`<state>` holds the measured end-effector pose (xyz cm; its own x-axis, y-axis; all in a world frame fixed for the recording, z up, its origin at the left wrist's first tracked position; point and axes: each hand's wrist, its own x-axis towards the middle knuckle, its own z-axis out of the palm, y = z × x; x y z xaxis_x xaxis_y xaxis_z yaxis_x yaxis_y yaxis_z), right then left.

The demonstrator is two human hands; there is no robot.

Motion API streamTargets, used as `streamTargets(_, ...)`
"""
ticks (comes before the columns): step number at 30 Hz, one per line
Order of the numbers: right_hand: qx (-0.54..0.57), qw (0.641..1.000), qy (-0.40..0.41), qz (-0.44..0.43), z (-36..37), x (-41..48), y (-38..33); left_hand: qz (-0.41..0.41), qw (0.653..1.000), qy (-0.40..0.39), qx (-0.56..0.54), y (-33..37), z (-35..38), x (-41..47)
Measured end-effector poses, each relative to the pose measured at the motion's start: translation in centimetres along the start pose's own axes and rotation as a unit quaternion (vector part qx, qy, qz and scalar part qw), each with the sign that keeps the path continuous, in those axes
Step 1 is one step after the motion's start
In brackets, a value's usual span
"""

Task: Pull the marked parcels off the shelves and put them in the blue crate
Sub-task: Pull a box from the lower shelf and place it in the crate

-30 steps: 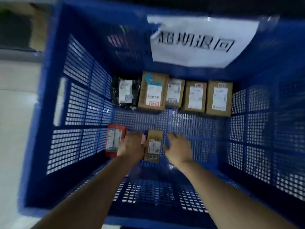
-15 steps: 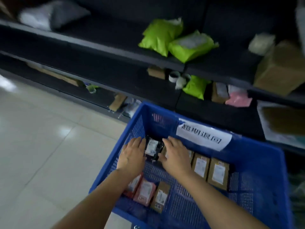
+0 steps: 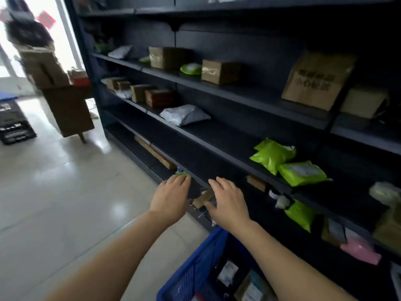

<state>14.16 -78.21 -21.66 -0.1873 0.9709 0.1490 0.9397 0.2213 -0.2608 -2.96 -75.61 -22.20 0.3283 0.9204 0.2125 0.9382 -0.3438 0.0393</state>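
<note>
On your head camera, your left hand (image 3: 171, 197) and right hand (image 3: 229, 204) are held out flat, fingers loose, holding nothing. The blue crate (image 3: 191, 272) sits under your right arm with parcels (image 3: 227, 273) inside. Green bags (image 3: 272, 155) lie on the dark shelves (image 3: 217, 137).

Dark metal shelving (image 3: 238, 92) runs the length of one side, several tiers w/ black back panels, so that half of the rm is dim. Floor (image 3: 54, 192) is pale glossy tile w/ thin grout lines and bright patches of reflected light. Daylight pours in thru a glass door or window (image 3: 65, 29) at the far end, blown out white; a red sticker (image 3: 46, 19) on it, too blurred to read. By that end stands a brown wooden cabinet (image 3: 69, 111) on short legs, cardboard boxes (image 3: 43, 64) piled on top. A black box (image 3: 15, 124) w/ white print sits on the floor, apart from the cabinet.
</note>
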Motion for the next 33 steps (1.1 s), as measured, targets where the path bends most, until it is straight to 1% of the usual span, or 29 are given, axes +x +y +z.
streamTargets(6,-0.022,0.998,0.033,-0.053,-1.4,6.5,-7.9,-0.029,0.998,0.048,0.03,-8.9,-4.7,1.1)
streamTargets(14,-0.054,0.996,0.061,-0.046,-0.7,16.7,-17.6,-0.048,0.993,0.094,0.054,-22.2,-9.0,4.4)
streamTargets(19,-0.07,0.995,0.062,-0.042,0.1,22.5,-22.5,-0.048,0.992,0.097,0.07,-29.6,-10.5,6.5)
streamTargets(25,-0.082,0.993,0.067,-0.05,0.7,29.7,-26.3,-0.066,0.991,0.098,0.065,-36.8,-10.9,10.0)
streamTargets(33,-0.092,0.991,0.073,-0.063,2.6,41.7,-28.0,-0.075,0.99,0.097,0.075,-44.8,-9.2,18.4)
